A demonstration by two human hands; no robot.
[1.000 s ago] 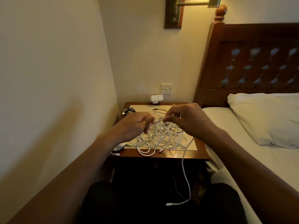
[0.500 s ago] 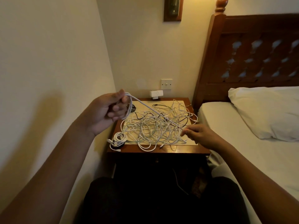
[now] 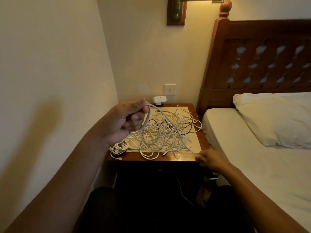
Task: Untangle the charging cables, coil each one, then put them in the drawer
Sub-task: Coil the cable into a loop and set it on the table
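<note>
A tangle of white charging cables (image 3: 161,137) lies on the pale mat of the wooden nightstand (image 3: 204,140). My left hand (image 3: 124,123) is raised over the nightstand's left side and grips a loop of one white cable (image 3: 148,115), which runs down to the right into the tangle. My right hand (image 3: 210,160) is at the front right corner with curled fingers pinching a cable; a white plug end (image 3: 213,179) hangs just below it. A small coiled white bundle (image 3: 119,147) rests on the front left corner. The drawer knob (image 3: 159,169) shows dimly on the dark front.
A black cable (image 3: 186,128) threads through the tangle. A white adapter (image 3: 159,100) sits at the back under a wall switch (image 3: 170,89). The wall is close on the left. The bed (image 3: 252,157) with a pillow (image 3: 277,118) and wooden headboard (image 3: 262,56) is on the right.
My hands have parted: the left lifted a cable loop up and to the left, and the right slid from the tangle's middle down to the front right corner.
</note>
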